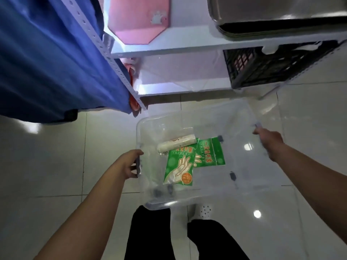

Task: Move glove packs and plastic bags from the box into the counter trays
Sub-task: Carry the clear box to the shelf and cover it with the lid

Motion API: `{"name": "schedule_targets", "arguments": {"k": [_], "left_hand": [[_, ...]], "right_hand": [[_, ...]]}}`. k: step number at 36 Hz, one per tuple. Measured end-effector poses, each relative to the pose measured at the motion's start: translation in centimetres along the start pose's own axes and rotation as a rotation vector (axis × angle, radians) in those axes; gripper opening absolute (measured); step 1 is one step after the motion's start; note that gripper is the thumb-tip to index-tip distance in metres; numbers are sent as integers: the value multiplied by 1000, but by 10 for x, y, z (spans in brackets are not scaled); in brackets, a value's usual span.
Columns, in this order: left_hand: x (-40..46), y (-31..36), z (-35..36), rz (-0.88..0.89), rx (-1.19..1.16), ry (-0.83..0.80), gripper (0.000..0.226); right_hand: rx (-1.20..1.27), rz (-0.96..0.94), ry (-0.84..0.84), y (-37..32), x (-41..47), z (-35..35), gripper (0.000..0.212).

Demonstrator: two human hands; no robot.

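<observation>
The person stands over a clear plastic box and holds it with both hands above the pale tiled floor. The left hand is closed around the left rim of the box, with the fingers curled over a dark latch. The right hand grips the right rim near the far corner, also closed on it.

Inside the box, two green glove packs lie flat on the bottom. The nearer glove pack shows a drawing of a hand and an orange round mark; it partly covers the second glove pack, which lies just to the right of it. A white roll of plastic bags lies on its side, touching the far edges of both packs.

Beyond the box is a white shelf with a pink item, a metal tray and a black crate. A blue cloth hangs at the left
</observation>
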State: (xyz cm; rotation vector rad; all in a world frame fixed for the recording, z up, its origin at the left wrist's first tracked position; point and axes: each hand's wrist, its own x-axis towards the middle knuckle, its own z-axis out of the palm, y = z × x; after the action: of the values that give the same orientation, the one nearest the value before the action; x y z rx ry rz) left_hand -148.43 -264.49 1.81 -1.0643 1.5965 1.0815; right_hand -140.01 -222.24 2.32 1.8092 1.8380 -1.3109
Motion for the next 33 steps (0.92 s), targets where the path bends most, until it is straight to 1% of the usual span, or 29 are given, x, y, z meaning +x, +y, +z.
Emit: {"name": "schedule_targets", "arguments": {"k": [3, 7, 10, 13, 17, 22, 23, 24, 26, 27, 28, 30, 32, 33], "left_hand": [[68, 15, 15, 52, 61, -1, 17], [169, 31, 32, 108, 115, -6, 27], [233, 38, 42, 164, 159, 49, 32], [286, 46, 47, 223, 218, 110, 36], [342, 61, 50, 303, 400, 141, 41], [385, 88, 46, 309, 652, 114, 32], [389, 95, 43, 300, 694, 98, 32], [391, 101, 40, 288, 729, 79, 33], [394, 111, 35, 247, 796, 55, 37], [395, 115, 34, 239, 833, 55, 39], [396, 118, 33, 254, 854, 64, 40], [399, 118, 35, 358, 817, 109, 35], [403, 113, 40, 493, 760, 164, 29], [405, 110, 43, 552, 728, 190, 27]], "right_hand": [[59, 6, 55, 29, 47, 39, 53], [84, -48, 85, 65, 119, 103, 46], [67, -51, 90, 84, 171, 148, 45], [31, -142, 82, 96, 211, 186, 41], [16, -244, 91, 104, 253, 223, 47], [-207, -322, 27, 97, 279, 256, 72], [-273, -356, 64, 91, 282, 262, 77], [-353, -421, 146, 81, 283, 268, 81], [-458, -647, 315, 55, 281, 284, 83], [-446, -773, 335, 38, 279, 295, 82], [-413, -889, 312, 18, 275, 308, 78], [-386, -1071, 232, -25, 268, 338, 70], [-499, -1175, 234, -65, 263, 366, 65], [-577, -1191, 258, -81, 263, 377, 61]]}}
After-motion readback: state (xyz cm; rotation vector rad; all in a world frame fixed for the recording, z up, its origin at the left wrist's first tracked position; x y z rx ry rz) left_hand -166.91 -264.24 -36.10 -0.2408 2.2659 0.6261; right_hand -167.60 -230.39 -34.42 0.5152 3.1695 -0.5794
